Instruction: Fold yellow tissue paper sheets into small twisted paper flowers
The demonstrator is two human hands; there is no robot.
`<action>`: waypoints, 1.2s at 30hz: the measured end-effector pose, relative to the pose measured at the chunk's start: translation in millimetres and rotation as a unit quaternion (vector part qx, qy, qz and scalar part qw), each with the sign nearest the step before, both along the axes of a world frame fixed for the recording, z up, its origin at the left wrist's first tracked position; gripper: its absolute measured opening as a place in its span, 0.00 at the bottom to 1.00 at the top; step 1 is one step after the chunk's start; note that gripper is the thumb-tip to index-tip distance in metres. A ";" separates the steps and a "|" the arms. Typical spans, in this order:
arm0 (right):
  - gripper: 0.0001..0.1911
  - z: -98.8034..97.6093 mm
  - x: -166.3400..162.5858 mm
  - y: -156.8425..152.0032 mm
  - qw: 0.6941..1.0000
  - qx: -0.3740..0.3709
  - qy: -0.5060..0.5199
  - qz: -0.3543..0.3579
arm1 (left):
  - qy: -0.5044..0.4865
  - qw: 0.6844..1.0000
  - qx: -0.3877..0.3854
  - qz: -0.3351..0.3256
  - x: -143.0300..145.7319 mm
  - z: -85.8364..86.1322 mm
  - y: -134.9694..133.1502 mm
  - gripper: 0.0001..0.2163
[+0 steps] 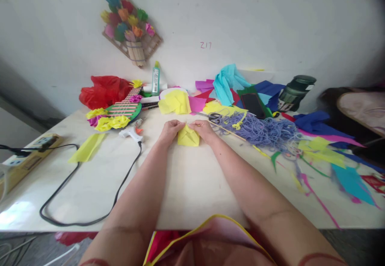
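Note:
Both hands meet over the middle of the white table, pinching a small square of yellow crepe paper [188,137] by its far edge. My left hand [171,131] grips the left corner with closed fingertips. At the right corner, my right hand [206,131] does the same. Creases run across the paper, and its near part hangs toward me. Just beyond the hands lies a larger piece of yellow paper [173,102]. A pair of scissors [215,117] rests beyond my right hand, beside a thin wooden stick [230,131].
Left of my arms are a white glue gun [131,133] with a black cord, a yellow paper strip [88,148] and a power strip [33,158]. A flower-decorated craft [124,107] stands behind. To the right spread tangled purple yarn [261,131], a phone [252,105] and a dark bottle [296,93].

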State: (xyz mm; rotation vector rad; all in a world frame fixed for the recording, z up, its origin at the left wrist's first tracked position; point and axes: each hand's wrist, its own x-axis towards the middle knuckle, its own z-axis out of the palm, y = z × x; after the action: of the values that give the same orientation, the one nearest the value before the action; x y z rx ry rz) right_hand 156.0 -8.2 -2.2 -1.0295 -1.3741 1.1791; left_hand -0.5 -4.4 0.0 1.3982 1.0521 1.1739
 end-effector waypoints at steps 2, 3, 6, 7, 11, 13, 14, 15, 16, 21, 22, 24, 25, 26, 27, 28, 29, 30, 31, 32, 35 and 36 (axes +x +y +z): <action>0.14 0.7 -0.7 -0.5 1.000 0.002 -0.008 -0.017 | 0.004 1.000 0.001 0.001 -0.1 -0.9 0.5 0.15; 0.13 1.3 -1.1 -0.7 1.000 0.004 -0.012 -0.025 | 0.006 1.000 0.002 0.002 -0.3 -1.4 0.8 0.15; 0.12 3.3 -1.6 -1.7 0.999 0.012 -0.015 -0.038 | 0.011 1.000 0.005 0.005 -0.7 -1.9 1.2 0.15; 0.12 3.8 -1.7 -2.0 0.999 0.011 -0.011 -0.039 | 0.011 1.000 0.004 0.005 -0.7 -1.4 0.9 0.15; 0.11 4.5 -1.9 -3.0 0.999 0.003 0.008 -0.034 | -0.012 1.000 -0.014 -0.022 0.1 2.3 -1.4 0.15; 0.11 4.2 -2.2 -3.2 0.999 0.007 0.014 -0.028 | -0.030 0.999 -0.022 -0.037 0.5 3.2 -2.2 0.14; 0.11 3.8 -2.4 -3.1 1.000 0.007 0.016 -0.025 | -0.038 0.998 -0.024 -0.041 0.7 3.3 -2.3 0.14; 0.11 3.3 -2.4 -2.8 1.000 0.006 0.017 -0.020 | -0.043 0.998 -0.024 -0.041 0.7 3.1 -2.3 0.14; 0.11 2.5 -2.3 -2.3 1.000 0.005 0.019 -0.015 | -0.046 0.998 -0.024 -0.038 0.7 2.8 -2.2 0.14; 0.12 -2.0 0.3 1.3 0.999 -0.007 0.039 0.007 | -0.036 0.999 -0.025 -0.009 -0.5 1.7 -1.3 0.14; 0.12 -2.3 0.6 1.5 0.999 -0.011 0.037 0.005 | -0.035 0.999 -0.026 -0.003 -0.7 1.5 -1.1 0.14; 0.12 -1.5 0.6 1.1 1.000 -0.016 0.024 -0.006 | -0.034 0.999 -0.029 0.010 -0.7 0.9 -0.4 0.14; 0.12 -0.6 0.1 0.4 1.000 -0.018 0.016 -0.015 | -0.036 0.999 -0.032 0.017 -0.6 0.5 0.0 0.14; 0.11 0.5 -0.4 -0.3 0.999 -0.019 0.010 -0.025 | -0.041 0.998 -0.034 0.022 -0.4 0.1 0.4 0.14; 0.11 1.6 -1.1 -0.9 0.999 -0.019 0.005 -0.035 | -0.050 0.998 -0.035 0.026 -0.2 -0.2 0.7 0.14; 0.11 2.6 -1.7 -1.4 0.999 -0.019 0.003 -0.044 | -0.062 0.997 -0.036 0.027 0.1 -0.2 0.9 0.14; 0.11 3.2 -2.2 -1.7 0.998 -0.018 0.002 -0.052 | -0.078 0.996 -0.036 0.022 0.3 0.1 0.8 0.15; 0.11 3.5 -2.5 -1.6 0.998 -0.015 0.004 -0.056 | -0.094 0.995 -0.036 0.014 0.5 0.8 0.5 0.15; 0.11 3.4 -2.7 -1.2 0.998 -0.012 0.006 -0.059 | -0.111 0.993 -0.037 0.004 0.6 1.9 0.0 0.16; 0.11 2.9 -2.8 -0.5 0.998 -0.009 0.009 -0.060 | -0.128 0.991 -0.036 -0.005 0.6 3.3 -0.9 0.17; 0.12 1.1 -2.5 1.9 0.997 -0.002 0.019 -0.073 | -0.163 0.986 -0.022 -0.019 -0.3 8.6 -4.5 0.24; 0.12 0.8 -2.3 2.5 0.997 -0.004 0.023 -0.078 | -0.167 0.985 -0.013 -0.030 -0.9 10.3 -5.8 0.27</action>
State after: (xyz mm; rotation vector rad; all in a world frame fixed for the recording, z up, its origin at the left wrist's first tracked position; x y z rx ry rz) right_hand 153.7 -5.6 -1.4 -1.0891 -1.2309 1.0868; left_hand -1.4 -10.3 10.3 1.1540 0.7809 1.2907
